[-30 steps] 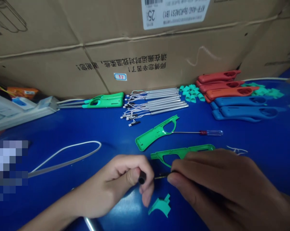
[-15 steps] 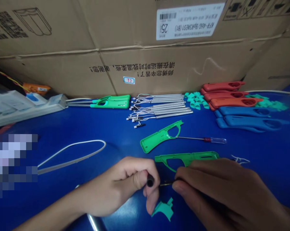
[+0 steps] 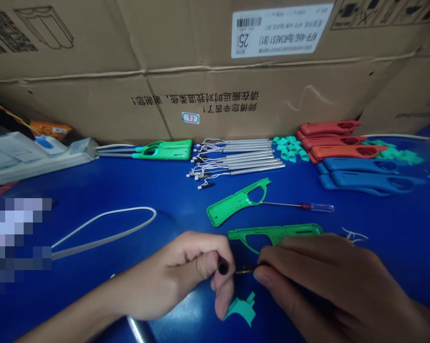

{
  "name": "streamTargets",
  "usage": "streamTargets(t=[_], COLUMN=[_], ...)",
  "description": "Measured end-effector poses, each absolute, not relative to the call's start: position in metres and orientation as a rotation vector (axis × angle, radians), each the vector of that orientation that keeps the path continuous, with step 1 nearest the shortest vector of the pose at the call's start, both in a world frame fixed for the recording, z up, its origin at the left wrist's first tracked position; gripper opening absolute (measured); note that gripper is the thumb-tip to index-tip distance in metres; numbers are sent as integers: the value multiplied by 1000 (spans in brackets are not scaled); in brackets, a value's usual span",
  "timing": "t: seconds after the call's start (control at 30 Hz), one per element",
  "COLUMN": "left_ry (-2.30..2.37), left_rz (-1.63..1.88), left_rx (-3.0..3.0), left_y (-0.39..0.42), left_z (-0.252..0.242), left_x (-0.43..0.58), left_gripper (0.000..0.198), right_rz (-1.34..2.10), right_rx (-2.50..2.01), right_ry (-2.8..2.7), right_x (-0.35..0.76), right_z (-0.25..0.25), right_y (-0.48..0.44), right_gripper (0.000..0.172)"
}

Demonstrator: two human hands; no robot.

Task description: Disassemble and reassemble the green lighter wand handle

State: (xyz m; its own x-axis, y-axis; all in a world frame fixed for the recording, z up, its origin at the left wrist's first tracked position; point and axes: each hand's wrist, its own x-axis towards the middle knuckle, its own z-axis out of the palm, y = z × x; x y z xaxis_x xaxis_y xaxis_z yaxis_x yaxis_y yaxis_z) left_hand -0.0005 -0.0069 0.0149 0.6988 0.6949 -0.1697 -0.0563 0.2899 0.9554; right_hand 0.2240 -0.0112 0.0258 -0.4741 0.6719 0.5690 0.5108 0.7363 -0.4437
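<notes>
Left hand [image 3: 189, 278] curls tight around a black tube [image 3: 223, 266] near the front edge of the table [image 3: 179, 190]; right hand [image 3: 315, 281] pinches a thin dark piece [image 3: 248, 269].
Two green shells [image 3: 231, 206] lie unjoined; at least one green handle [image 3: 177, 150], seemingly assembled, sits toward the far edge.

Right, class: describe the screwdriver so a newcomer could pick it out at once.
Start at the tall cardboard behind the blue table and come forward past the silver tubes. Next lies an open green half-shell; the screwdriver points its thin shaft left to that half-shell's loop. Its see-through handle with a red collar sets it apart from the solid green plastic.
</notes>
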Motion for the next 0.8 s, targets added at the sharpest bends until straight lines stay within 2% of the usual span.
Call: streamTargets(t=[0.27, 0.57, 0.67, 0.73, 0.8], left_ry=[644, 632, 630, 629, 635], left_rz=[545, 562, 574, 568, 563], left_rx=[1255, 1260, 1214, 1188, 1168], left_y=[-7, -7, -6, -6, -6], left_z=[16, 17, 17, 18, 19], left_x=[-3, -2, -1, 0, 0], left_gripper=[37, 35, 34, 33, 31], right_rz=[303, 278, 226, 251, 275], right_rx=[-765, -798, -1018, -833, -900], right_ry=[-2242, -2231, -2136, -2222, -2224], right_x=[226, 225, 224, 224, 224], right_z=[29, 28, 27, 26, 26], right_y=[-4, -11, -15, -16, -16], right_gripper=[24, 27, 27, 27, 25])
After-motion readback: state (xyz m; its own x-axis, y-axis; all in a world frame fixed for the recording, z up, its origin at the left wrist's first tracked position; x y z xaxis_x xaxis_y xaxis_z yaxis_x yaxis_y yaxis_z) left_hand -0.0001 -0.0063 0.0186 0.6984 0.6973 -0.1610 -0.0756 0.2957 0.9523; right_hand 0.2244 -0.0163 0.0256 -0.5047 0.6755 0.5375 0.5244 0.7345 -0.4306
